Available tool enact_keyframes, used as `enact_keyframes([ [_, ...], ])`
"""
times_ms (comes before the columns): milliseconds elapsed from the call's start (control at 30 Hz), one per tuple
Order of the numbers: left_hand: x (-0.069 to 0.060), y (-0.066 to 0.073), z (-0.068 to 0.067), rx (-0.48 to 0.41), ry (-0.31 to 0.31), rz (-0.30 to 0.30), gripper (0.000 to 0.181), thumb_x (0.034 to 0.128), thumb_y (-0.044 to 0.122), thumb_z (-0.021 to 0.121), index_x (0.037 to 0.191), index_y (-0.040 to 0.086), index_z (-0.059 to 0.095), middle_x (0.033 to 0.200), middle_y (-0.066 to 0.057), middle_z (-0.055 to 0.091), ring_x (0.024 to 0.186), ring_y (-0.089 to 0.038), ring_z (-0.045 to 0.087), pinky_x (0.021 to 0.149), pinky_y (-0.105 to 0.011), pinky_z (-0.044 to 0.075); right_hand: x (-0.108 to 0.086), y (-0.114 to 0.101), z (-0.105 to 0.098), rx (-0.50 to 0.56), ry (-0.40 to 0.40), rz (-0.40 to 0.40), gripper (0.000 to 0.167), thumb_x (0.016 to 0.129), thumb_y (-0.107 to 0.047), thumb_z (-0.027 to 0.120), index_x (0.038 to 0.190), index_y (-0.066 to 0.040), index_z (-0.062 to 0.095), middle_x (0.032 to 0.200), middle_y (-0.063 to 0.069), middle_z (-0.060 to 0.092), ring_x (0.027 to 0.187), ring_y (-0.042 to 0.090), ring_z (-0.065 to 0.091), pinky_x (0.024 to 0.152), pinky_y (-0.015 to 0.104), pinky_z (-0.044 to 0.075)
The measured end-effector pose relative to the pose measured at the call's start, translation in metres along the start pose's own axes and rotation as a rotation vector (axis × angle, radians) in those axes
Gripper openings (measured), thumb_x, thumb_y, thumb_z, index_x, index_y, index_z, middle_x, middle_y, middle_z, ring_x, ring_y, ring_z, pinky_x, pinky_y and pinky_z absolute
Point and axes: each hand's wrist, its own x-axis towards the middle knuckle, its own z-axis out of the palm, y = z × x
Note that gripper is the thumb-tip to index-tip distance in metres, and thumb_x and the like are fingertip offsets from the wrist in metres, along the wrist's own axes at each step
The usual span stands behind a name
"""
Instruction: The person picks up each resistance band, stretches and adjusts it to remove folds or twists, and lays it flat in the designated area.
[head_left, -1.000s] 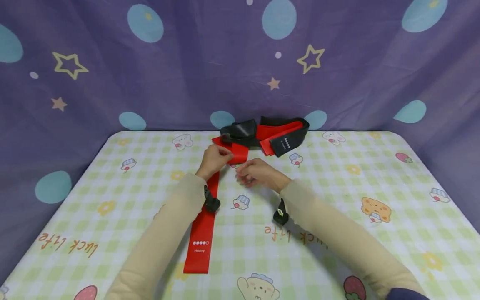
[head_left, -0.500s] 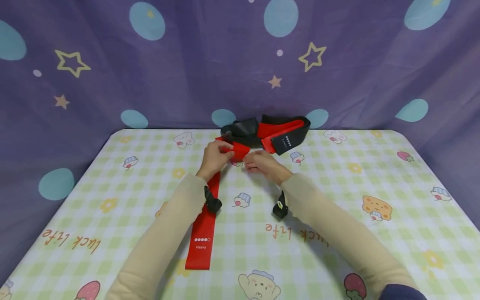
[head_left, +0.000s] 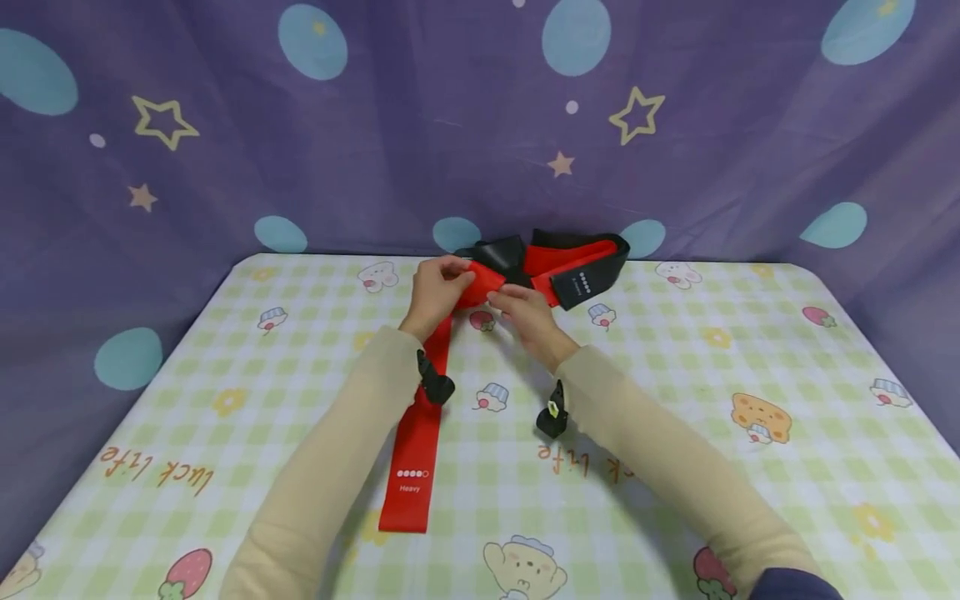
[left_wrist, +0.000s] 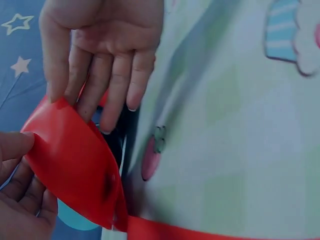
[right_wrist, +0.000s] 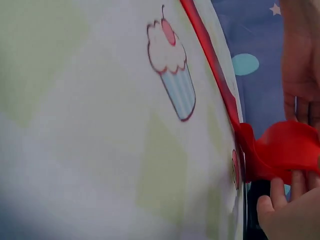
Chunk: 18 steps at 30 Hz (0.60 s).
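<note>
A long red resistance band (head_left: 411,504), printed "Heavy", runs up the left-middle of the table, its near end lying flat. My left hand (head_left: 433,293) pinches its raised far part, thumb on the outer face in the left wrist view. Opposite it, my right hand (head_left: 534,323) pinches the upper corner of the same red band (left_wrist: 70,157) between thumb and fingers. Between the two hands the band bends into a loop, seen also as a red curve (right_wrist: 285,147) in the right wrist view. Part of the band is hidden under the left forearm.
Behind the hands, at the table's back edge, lie a folded black band (head_left: 592,287) with white print, more red band (head_left: 551,260) inside it, and another black piece (head_left: 501,252). A purple curtain (head_left: 480,133) hangs just behind the table (head_left: 675,500).
Both hands have moved up towards the back, lifting the red band's far part. The right hand, apart from the band a second ago, now pinches its corner. The head view has shifted slightly.
</note>
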Motion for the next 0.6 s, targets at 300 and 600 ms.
enact_keyframes([
  [300, 0.004, 0.014, 0.005, -0.057, 0.001, -0.015, 0.022, 0.0891, 0.011, 0.065, 0.109, 0.002, 0.069, 0.106, -0.016, 0.069, 0.098, -0.024, 0.062, 0.089, -0.031, 0.050, 0.002, -0.002, 0.006, -0.044, 0.041, -0.067, 0.034, 0.092, -0.012, 0.061, 0.125, -0.003, 0.061, 0.125, 0.013, 0.061, 0.108, 0.027, 0.051, 0.104, 0.039, 0.040],
  [600, 0.001, 0.005, 0.000, 0.140, -0.120, 0.030, 0.023, 0.0917, 0.013, 0.062, 0.110, 0.001, 0.067, 0.111, -0.015, 0.068, 0.102, -0.027, 0.062, 0.094, -0.036, 0.049, 0.006, -0.006, 0.001, 0.038, 0.132, -0.059, 0.034, 0.093, -0.015, 0.060, 0.125, -0.003, 0.061, 0.105, 0.006, 0.060, 0.110, 0.031, 0.051, 0.102, 0.041, 0.039],
])
